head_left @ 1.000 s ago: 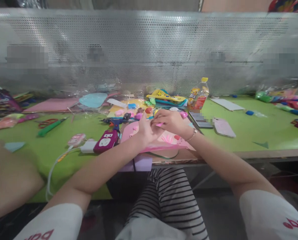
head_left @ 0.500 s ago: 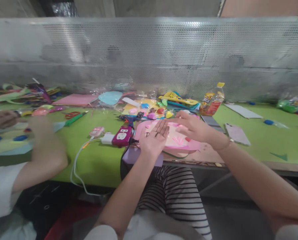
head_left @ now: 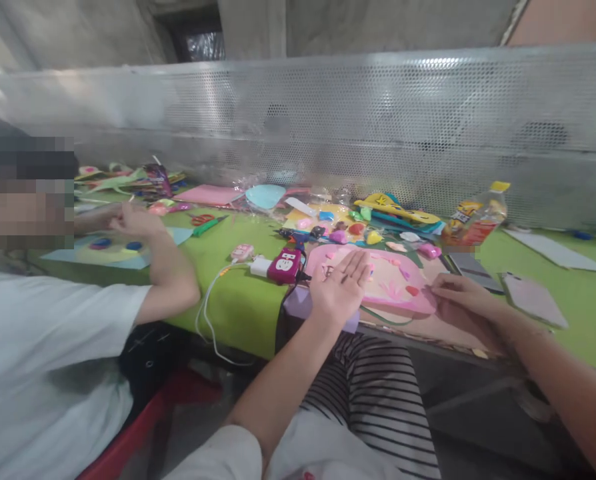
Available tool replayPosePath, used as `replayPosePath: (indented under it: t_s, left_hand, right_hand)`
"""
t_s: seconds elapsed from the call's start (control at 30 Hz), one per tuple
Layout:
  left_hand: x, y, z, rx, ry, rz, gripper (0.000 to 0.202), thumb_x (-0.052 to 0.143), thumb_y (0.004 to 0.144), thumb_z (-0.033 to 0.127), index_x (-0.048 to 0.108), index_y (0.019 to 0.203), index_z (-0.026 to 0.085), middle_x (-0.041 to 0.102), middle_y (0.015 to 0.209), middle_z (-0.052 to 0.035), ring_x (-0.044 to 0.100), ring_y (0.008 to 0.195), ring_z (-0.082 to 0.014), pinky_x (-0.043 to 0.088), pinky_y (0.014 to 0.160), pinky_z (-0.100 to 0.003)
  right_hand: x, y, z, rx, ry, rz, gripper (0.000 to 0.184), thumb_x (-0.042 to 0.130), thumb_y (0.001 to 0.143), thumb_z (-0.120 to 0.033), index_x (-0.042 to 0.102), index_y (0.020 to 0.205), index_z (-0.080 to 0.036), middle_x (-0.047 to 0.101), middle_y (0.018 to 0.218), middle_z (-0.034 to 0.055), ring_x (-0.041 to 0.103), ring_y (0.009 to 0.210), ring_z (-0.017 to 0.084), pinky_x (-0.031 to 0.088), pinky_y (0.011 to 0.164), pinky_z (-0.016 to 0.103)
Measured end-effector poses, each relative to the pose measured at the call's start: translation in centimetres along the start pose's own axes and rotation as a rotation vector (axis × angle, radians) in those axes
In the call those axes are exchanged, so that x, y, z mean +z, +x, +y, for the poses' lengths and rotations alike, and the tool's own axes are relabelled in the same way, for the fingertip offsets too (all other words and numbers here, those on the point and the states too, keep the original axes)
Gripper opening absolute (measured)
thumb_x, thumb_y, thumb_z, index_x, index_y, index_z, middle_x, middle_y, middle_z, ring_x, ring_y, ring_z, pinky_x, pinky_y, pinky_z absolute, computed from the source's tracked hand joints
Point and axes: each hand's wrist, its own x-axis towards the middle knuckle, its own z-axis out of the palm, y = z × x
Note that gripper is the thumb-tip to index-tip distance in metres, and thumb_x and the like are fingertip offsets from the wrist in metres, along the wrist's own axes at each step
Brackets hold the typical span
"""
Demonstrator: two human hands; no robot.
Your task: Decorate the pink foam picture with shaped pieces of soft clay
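My left hand (head_left: 341,287) lies palm up with its fingers stretched out, over the left part of a pink rounded craft board (head_left: 368,297). A small dark spot shows at the base of the fingers; I cannot tell whether it is a ring or a loose piece. The board carries a pale centre, pink clay shapes and a red piece (head_left: 412,291). My right hand (head_left: 461,293) is at the board's right edge, thumb and fingertips drawn together; anything between them is too small to make out. Lumps of coloured clay, such as a yellow one (head_left: 374,237), lie behind the board.
A co-worker's arm (head_left: 171,280) rests on the green table at left. Near me are a purple charger (head_left: 285,265) with a white cable (head_left: 201,313), a glue gun (head_left: 298,237), green-handled cutter (head_left: 209,227), phone (head_left: 535,299) and plastic bottle (head_left: 488,217). A perforated metal panel (head_left: 338,120) stands behind.
My right hand has moved from above the board, beside my left hand, down to the board's right edge. My left hand stays palm up. The view has swung left, showing more of the co-worker.
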Motion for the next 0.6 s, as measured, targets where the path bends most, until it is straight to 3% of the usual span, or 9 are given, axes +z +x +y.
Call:
replayPosePath:
  t_s: [0.07,0.13,0.23,0.3,0.37,0.43,0.47,0.53,0.6]
  left_hand:
    - [-0.3,0.3,-0.6,-0.025,-0.013,-0.019,0.069,0.026,0.092,0.048,0.037,0.135,-0.005,0.047,0.136,-0.0228,0.045,0.128,-0.028,0.046,0.099,-0.036]
    - [-0.6,0.3,-1.2,-0.044,-0.022,-0.003,0.07,0.022,0.092,0.05,0.042,0.131,-0.005,0.05,0.133,-0.023,0.046,0.127,-0.0279,0.047,0.098,-0.035]
    - [-0.6,-0.2,-2.7,-0.091,0.017,0.095,0.067,0.025,0.091,0.052,0.053,0.12,-0.002,0.053,0.129,-0.0226,0.049,0.124,-0.0272,0.048,0.093,-0.033]
    - [-0.1,-0.2,-4.3,-0.099,0.106,0.168,0.063,0.027,0.09,0.052,0.06,0.109,0.001,0.055,0.126,-0.0227,0.049,0.123,-0.0283,0.048,0.092,-0.034]
    - [0.9,0.3,-6.1,-0.038,0.228,0.238,0.056,0.028,0.09,0.05,0.063,0.103,0.008,0.056,0.124,-0.0197,0.047,0.125,-0.0292,0.046,0.094,-0.038]
    - [2.0,1.4,-7.8,0.099,0.302,0.294,0.039,0.038,0.089,0.045,0.061,0.109,0.022,0.055,0.128,-0.0083,0.037,0.132,-0.0248,0.039,0.102,-0.038]
    - [2.5,2.0,-8.5,0.198,0.349,0.328,0.033,0.042,0.089,0.043,0.059,0.112,0.028,0.053,0.13,-0.0024,0.031,0.136,-0.0208,0.034,0.106,-0.035]
    - [3.2,2.9,-9.5,0.397,0.518,0.387,0.03,0.047,0.087,0.039,0.057,0.114,0.031,0.051,0.133,0.0003,0.023,0.139,-0.0198,0.028,0.11,-0.035]
    - [3.5,3.3,-10.2,0.393,0.584,0.389,0.031,0.043,0.089,0.041,0.057,0.114,0.03,0.048,0.135,-0.0007,0.019,0.141,-0.0211,0.026,0.111,-0.038]
  right_hand:
    - [-0.4,0.4,-0.1,-0.072,-0.054,0.126,0.039,0.052,0.08,-0.06,0.059,0.067,-0.024,0.062,0.064,0.0048,0.06,0.059,0.021,0.05,0.054,0.036]
    - [-0.8,0.9,-1.2,-0.18,-0.136,0.34,0.036,0.05,0.084,-0.056,0.061,0.069,-0.025,0.064,0.065,0.0061,0.061,0.059,0.021,0.05,0.053,0.036]
    - [-0.2,1.9,-5.9,-0.291,-0.206,0.553,0.029,0.041,0.092,-0.043,0.063,0.089,-0.024,0.066,0.087,0.0123,0.063,0.085,0.023,0.051,0.075,0.038]
    - [1.5,2.8,-10.4,-0.364,-0.246,0.554,0.031,0.039,0.093,-0.04,0.059,0.109,-0.023,0.063,0.105,0.0116,0.058,0.103,0.024,0.047,0.089,0.044]
    - [4.0,3.8,-14.5,-0.474,-0.394,0.421,0.042,0.028,0.096,-0.035,0.047,0.129,-0.018,0.053,0.126,0.0142,0.047,0.12,0.027,0.038,0.1,0.053]
    - [6.6,4.8,-17.2,-0.528,-0.48,0.356,0.045,0.024,0.097,-0.031,0.042,0.135,-0.018,0.048,0.134,0.0122,0.04,0.128,0.026,0.028,0.108,0.054]
    - [7.7,5.2,-17.8,-0.512,-0.489,0.355,0.047,0.021,0.097,-0.029,0.039,0.138,-0.017,0.046,0.137,0.0121,0.036,0.131,0.026,0.026,0.11,0.054]
    - [9.2,5.5,-17.9,-0.519,-0.502,0.335,0.048,0.019,0.097,-0.029,0.035,0.141,-0.017,0.043,0.141,0.011,0.033,0.135,0.024,0.024,0.112,0.054]
    - [9.9,5.1,-17.3,-0.508,-0.501,0.326,0.049,0.019,0.097,-0.027,0.033,0.143,-0.019,0.041,0.144,0.0089,0.03,0.137,0.024,0.022,0.113,0.055]
